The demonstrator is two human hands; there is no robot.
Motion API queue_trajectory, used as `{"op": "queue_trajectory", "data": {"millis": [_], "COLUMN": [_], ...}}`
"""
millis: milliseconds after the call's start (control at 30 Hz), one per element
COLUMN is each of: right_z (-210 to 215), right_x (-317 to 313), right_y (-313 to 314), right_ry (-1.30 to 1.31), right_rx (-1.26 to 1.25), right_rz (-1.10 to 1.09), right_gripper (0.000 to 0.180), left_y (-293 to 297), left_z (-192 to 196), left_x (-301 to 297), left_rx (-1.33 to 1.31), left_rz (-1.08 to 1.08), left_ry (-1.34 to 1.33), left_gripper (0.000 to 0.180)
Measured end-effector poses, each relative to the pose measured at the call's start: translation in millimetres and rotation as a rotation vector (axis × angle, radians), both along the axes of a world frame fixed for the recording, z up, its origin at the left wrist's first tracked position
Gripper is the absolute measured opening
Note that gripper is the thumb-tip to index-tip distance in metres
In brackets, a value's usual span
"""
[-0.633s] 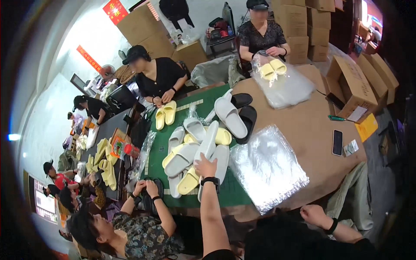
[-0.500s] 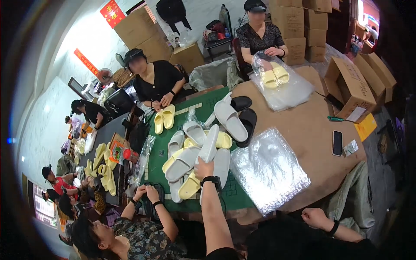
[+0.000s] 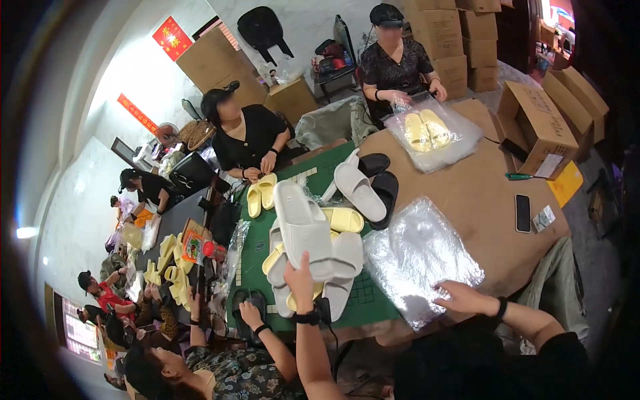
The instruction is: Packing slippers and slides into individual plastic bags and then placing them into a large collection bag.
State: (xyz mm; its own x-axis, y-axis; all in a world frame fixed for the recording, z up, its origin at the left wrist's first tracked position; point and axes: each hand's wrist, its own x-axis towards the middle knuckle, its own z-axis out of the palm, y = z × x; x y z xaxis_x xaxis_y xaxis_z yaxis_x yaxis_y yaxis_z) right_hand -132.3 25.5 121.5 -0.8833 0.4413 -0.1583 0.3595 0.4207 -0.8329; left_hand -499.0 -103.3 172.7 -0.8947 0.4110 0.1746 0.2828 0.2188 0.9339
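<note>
Since the earlier frame my left hand point(image 3: 301, 285) has lifted a pale grey slipper point(image 3: 303, 229) off the heap, so its sole now stands raised above the pile instead of lying among the others.

Head view: I see that hand closed around the heel end of the slipper, toe pointing toward twelve o'clock. Beneath it, the pile of grey and yellow slippers point(image 3: 333, 263) lies on the green mat point(image 3: 363, 293). My right hand point(image 3: 463, 297), at four o'clock from the pile, rests with fingers spread flat on the stack of clear plastic bags point(image 3: 417, 257), gripping nothing. At nine o'clock from my left wrist, another person's hand point(image 3: 250, 313) holds a dark slipper point(image 3: 248, 300). At twelve o'clock, a co-worker's hands work at a bagged yellow pair point(image 3: 427, 129). A black phone point(image 3: 523, 213) lies on the brown table point(image 3: 480, 193) at three o'clock.
</note>
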Motion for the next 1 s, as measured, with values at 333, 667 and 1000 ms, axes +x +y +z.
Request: {"op": "queue_trajectory", "data": {"millis": [333,667,1000], "right_z": [20,-4,-54], "right_x": [-133,-7,78], "right_y": [35,61,109], "right_ry": [0.402,0.178,-0.031], "right_rx": [-0.071,-0.518,-0.206], "right_rz": [0.008,-0.080,-0.162], "right_gripper": [0.064,0.026,0.034], "left_y": [-9,33,80], "left_z": [70,0,-135], "left_x": [108,157,179], "left_rx": [0.339,0.218,0.162], "left_rz": [-0.225,-0.342,-0.617], "left_ry": [-0.425,-0.625,-1.052], "left_gripper": [0.031,0.030,0.042]}}
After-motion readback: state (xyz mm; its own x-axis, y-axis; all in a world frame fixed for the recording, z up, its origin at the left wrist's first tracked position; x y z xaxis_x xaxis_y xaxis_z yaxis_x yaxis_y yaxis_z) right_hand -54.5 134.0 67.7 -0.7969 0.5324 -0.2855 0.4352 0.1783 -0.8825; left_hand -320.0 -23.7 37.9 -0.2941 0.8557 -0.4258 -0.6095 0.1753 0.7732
